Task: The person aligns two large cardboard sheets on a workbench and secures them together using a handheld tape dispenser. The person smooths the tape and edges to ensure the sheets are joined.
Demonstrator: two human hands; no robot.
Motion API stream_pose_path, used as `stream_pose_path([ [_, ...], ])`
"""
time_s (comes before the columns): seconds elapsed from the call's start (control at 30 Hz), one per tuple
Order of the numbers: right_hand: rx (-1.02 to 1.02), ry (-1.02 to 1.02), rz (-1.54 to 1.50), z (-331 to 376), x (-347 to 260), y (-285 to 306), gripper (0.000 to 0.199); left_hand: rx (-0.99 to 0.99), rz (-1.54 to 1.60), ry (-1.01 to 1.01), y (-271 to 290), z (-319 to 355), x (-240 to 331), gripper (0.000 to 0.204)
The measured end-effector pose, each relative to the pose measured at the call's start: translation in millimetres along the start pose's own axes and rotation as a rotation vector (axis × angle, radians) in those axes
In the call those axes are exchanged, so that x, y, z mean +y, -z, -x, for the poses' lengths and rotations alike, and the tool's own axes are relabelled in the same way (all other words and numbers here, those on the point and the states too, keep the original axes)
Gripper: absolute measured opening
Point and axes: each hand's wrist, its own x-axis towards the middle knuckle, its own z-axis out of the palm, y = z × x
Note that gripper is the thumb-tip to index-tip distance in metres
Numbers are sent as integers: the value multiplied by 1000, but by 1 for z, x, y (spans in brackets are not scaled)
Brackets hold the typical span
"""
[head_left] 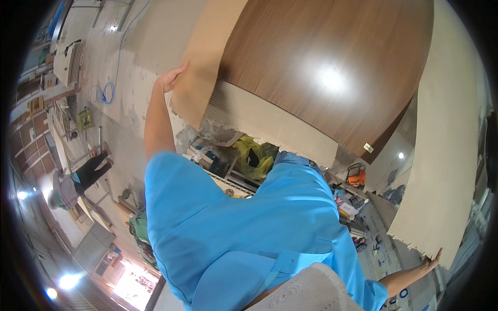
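Both my arms are spread wide along a sheet of corrugated cardboard. My left hand (171, 79) is closed on the outer edge of the left cardboard flap (199, 78), thumb in front and fingers mostly hidden behind. At the lower right, my right hand (431, 260) grips the torn lower end of the right cardboard flap (441, 145). Between the flaps lies a large glossy brown wood-grain panel (301, 62), with a bright light reflected in it. A ribbed cardboard strip (270, 119) sticks out along its near edge, and a small pale label (368, 147) sits near its corner.
Below the panel's near edge are a yellow plastic bag (254, 158) and assorted clutter. An orange tool (356, 176) stands to the right, near black plastic (395, 194). A blue hose (109, 93) curls on the floor at left. Another person (78, 181) stands farther left.
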Motion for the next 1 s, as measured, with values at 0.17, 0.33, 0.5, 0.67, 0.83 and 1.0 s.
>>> stream_pose_path([
  [0.17,107,9,30,13,3,-6,53,-131,-155,-95,19,-7,-4,66],
  [0.33,73,27,21,12,-2,-17,48,-157,-281,27,16,3,15,60],
  [0.5,38,41,56,-3,0,-7,48,-156,-242,206,25,31,31,55],
  [0.67,18,30,25,-20,10,9,47,-18,294,-174,32,73,-20,67],
  [0.83,59,43,-31,-23,16,7,50,52,993,-667,-66,96,-90,80],
  [1.0,-20,136,-65,-22,19,-22,46,229,997,-668,-161,110,-88,78],
])
